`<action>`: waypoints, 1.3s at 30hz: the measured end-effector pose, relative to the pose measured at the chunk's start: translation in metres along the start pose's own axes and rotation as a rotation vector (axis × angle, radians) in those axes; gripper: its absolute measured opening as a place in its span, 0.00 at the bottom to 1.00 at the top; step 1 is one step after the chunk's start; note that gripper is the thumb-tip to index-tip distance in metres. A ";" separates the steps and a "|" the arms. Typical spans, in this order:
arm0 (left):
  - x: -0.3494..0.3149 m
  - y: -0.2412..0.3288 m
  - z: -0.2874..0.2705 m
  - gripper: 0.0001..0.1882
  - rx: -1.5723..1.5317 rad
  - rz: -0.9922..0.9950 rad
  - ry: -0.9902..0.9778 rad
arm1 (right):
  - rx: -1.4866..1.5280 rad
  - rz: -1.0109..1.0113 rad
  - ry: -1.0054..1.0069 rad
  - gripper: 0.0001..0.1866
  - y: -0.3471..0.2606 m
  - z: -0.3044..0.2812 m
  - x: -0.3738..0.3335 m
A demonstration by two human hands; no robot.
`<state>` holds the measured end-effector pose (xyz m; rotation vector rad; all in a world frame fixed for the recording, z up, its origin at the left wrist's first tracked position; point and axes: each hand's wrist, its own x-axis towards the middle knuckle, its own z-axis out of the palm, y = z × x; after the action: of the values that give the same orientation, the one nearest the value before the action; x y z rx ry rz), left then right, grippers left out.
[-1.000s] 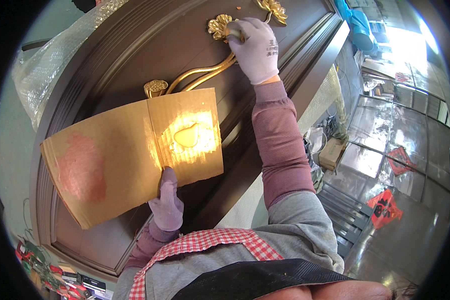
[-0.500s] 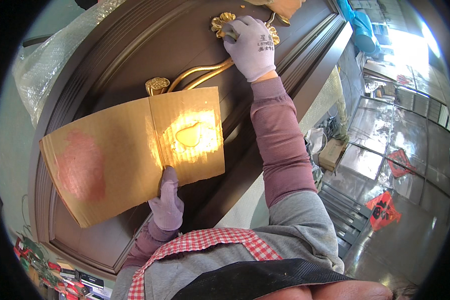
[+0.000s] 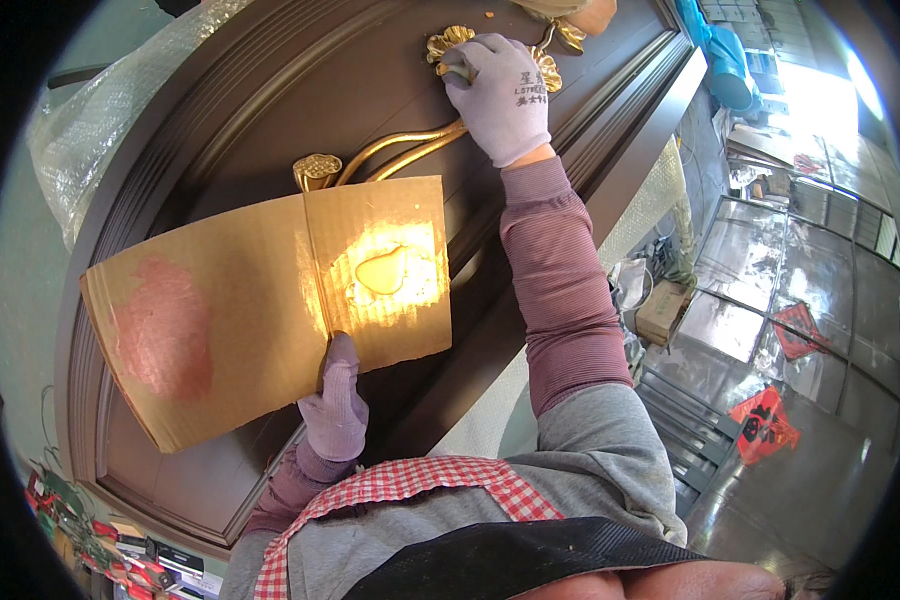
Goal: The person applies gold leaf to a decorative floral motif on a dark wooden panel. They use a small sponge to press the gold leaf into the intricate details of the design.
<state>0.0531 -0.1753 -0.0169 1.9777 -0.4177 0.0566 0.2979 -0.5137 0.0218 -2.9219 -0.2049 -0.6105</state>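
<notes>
My left hand (image 3: 336,405), in a pale lilac glove, grips a folded piece of cardboard (image 3: 250,350) by its near edge, thumb on top. On the cardboard are a dried pinkish-red patch at left and a wet gold paint puddle (image 3: 382,270) at right. My right hand (image 3: 500,100), in a matching glove, is closed in a pinch at a gold carved flower (image 3: 448,42) on a dark brown panel (image 3: 300,90). A small tan stub shows between its fingers; its kind is hidden. Gold curved stems (image 3: 400,145) and a gold seed pod (image 3: 317,170) lie between hand and cardboard.
Bubble wrap (image 3: 100,120) lies by the panel's far-left edge. A pale pinkish rounded shape (image 3: 595,15) is cut off at the top. To the right are a cardboard box (image 3: 662,310), a dark slatted rack (image 3: 685,425) and a red paper decoration (image 3: 765,425) on glossy panels.
My right hand has shifted very slightly at the gold flower, and the tan stub shows more between its fingers. The cardboard in my left hand has barely moved.
</notes>
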 end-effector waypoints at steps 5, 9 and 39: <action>-0.003 -0.002 -0.001 0.25 0.042 -0.012 -0.032 | 0.023 -0.013 0.062 0.12 0.000 -0.003 0.001; 0.008 0.012 -0.010 0.27 0.132 -0.051 -0.103 | -0.003 -0.010 0.027 0.11 0.005 0.000 0.002; -0.005 -0.001 -0.011 0.32 0.132 0.017 -0.147 | 0.090 -0.030 -0.035 0.11 0.019 0.006 0.028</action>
<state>0.0507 -0.1642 -0.0145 2.1160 -0.5384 -0.0522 0.3287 -0.5283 0.0255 -2.8488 -0.2729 -0.5400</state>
